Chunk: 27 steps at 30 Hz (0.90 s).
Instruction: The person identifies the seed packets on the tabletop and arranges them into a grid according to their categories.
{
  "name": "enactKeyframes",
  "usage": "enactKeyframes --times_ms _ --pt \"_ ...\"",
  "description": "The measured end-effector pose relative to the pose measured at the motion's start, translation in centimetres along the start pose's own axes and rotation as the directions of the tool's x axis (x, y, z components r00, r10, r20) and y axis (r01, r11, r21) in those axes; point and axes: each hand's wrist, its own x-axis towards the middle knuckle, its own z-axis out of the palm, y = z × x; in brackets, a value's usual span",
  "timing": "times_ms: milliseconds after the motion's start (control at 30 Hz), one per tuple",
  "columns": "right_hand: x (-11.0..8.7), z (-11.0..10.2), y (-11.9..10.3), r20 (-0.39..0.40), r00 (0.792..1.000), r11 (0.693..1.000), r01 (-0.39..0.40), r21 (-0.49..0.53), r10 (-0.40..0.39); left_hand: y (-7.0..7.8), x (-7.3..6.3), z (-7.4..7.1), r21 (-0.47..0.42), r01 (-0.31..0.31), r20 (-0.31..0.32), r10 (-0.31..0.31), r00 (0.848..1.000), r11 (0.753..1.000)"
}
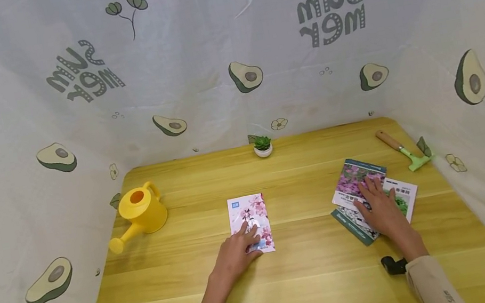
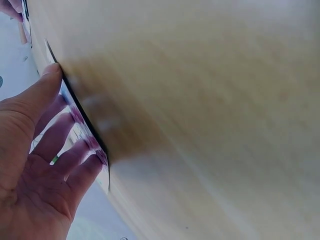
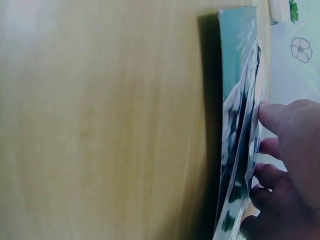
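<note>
My left hand [image 1: 235, 254] rests its fingertips on the lower part of a white packet with pink blossoms [image 1: 238, 222], flat on the table. In the left wrist view, the thumb and spread fingers touch that packet's face. On the right, my right hand [image 1: 384, 216] lies with spread fingers over a loose fan of several flower packets. The top one, a purple-flower packet [image 1: 350, 179], overlaps a white packet with green leaves [image 1: 406, 192] and a green-edged packet with white flowers [image 1: 351, 223]. The right wrist view shows the packets stacked edge-on under the fingertips.
A yellow watering can [image 1: 148, 214] stands at the left edge of the wooden table [image 1: 314, 279]. A small potted succulent [image 1: 263, 149] is at the back middle. A wooden-handled green hand tool [image 1: 397, 146] lies back right. Patterned white cloth [image 1: 196, 56] surrounds the table.
</note>
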Motion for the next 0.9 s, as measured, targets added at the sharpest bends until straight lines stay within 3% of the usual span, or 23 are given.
enactKeyframes --times_ms 900 --pt "-0.3 0.7 -2.1 -0.003 0.99 0.988 0.142 0.066 -0.142 0.2 -0.8 -0.1 -0.005 0.006 -0.019 -0.006 1.0 1.0"
